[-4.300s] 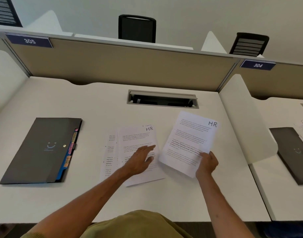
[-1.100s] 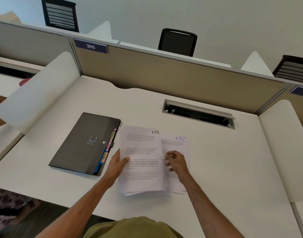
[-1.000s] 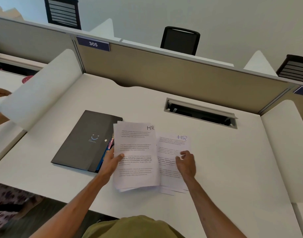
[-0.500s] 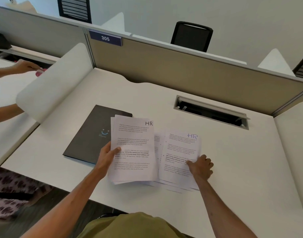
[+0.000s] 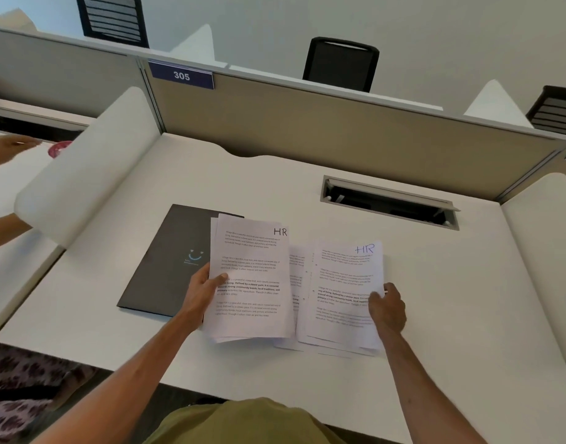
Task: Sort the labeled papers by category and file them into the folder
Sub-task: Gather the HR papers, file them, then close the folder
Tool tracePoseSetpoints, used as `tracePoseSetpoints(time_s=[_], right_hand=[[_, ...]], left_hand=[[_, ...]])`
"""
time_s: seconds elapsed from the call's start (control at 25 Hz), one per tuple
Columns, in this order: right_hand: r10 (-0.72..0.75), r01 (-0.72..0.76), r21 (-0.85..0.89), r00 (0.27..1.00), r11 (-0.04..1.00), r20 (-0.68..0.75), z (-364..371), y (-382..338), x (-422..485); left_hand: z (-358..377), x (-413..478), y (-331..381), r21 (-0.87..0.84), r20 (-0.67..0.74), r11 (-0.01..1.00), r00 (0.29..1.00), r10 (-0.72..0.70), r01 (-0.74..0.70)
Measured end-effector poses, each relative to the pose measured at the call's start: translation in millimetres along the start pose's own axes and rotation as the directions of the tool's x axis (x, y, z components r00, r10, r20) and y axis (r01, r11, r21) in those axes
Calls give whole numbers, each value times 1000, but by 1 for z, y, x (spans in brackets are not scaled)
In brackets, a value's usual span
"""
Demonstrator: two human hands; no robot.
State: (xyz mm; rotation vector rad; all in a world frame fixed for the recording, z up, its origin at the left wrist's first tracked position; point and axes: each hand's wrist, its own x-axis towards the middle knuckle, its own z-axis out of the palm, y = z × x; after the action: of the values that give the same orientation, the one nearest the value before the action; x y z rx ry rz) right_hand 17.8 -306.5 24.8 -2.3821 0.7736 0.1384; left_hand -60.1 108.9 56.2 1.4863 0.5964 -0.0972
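Observation:
A dark grey folder (image 5: pixel 166 261) with a smiley logo lies closed on the white desk, left of centre. My left hand (image 5: pixel 202 290) grips the left edge of a thin stack of printed sheets (image 5: pixel 253 277) marked HR in black, thumb on top; the stack overlaps the folder's right side. To its right a second stack (image 5: pixel 342 293) marked HR in blue lies on the desk over a few other sheets. My right hand (image 5: pixel 387 307) holds that stack's right edge, thumb on the top sheet.
A cable hatch (image 5: pixel 389 203) is sunk into the desk at the back right. White dividers (image 5: pixel 83 168) close off both sides and a beige partition runs along the back. Another person's hand (image 5: pixel 9 149) moves at the neighbouring desk on the left.
My left hand has carried the black-marked HR stack left, over the folder's edge. My right hand has slid to the right edge of the blue-marked stack and taken hold there.

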Motion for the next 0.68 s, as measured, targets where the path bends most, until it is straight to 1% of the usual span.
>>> tracePoseSetpoints(time_s=[0.08,0.16,0.2,0.24,0.28,0.32,0.36,0.4,0.44,0.48,0.6,0.68], right_hand=[[39,-33,85,997,996,-67,0,-2,0],[123,-93,249,987,964,-107,-3,-4,-1],[162,-114,346,980,931,-113,-6,-5,-3],[197,-131,451,975,883,-104,-10,-8,-3],[235,-158,561,970,813,-67,-13,-11,-4],[254,-184,663,967,725,-9,-16,-15,-7],[253,-206,730,966,652,47,-17,-19,-10],[235,-227,766,967,602,102,-15,-23,-15],[211,-253,774,965,581,157,-10,-28,-21],[178,-270,763,963,588,204,-3,-33,-28],[20,-274,745,943,609,331,21,-50,-50],[-25,-284,705,919,649,394,36,-62,-64]], left_hand=[[-5,6,3,11,18,1000,1000,-15,15],[-10,12,5,7,17,999,999,-36,36],[-13,15,7,2,14,999,999,-43,43],[-16,17,8,-2,14,999,999,-52,52],[-19,20,9,-7,17,998,998,-61,61],[-22,22,10,-14,24,998,998,-64,65],[-24,23,10,-21,36,998,997,-61,62],[-25,23,10,-24,49,998,997,-56,57],[-26,23,8,-21,59,998,997,-53,55],[-26,22,7,-20,68,998,996,-53,55],[-22,17,4,-31,111,998,993,-43,47],[-19,16,4,-34,145,998,989,-42,47]])
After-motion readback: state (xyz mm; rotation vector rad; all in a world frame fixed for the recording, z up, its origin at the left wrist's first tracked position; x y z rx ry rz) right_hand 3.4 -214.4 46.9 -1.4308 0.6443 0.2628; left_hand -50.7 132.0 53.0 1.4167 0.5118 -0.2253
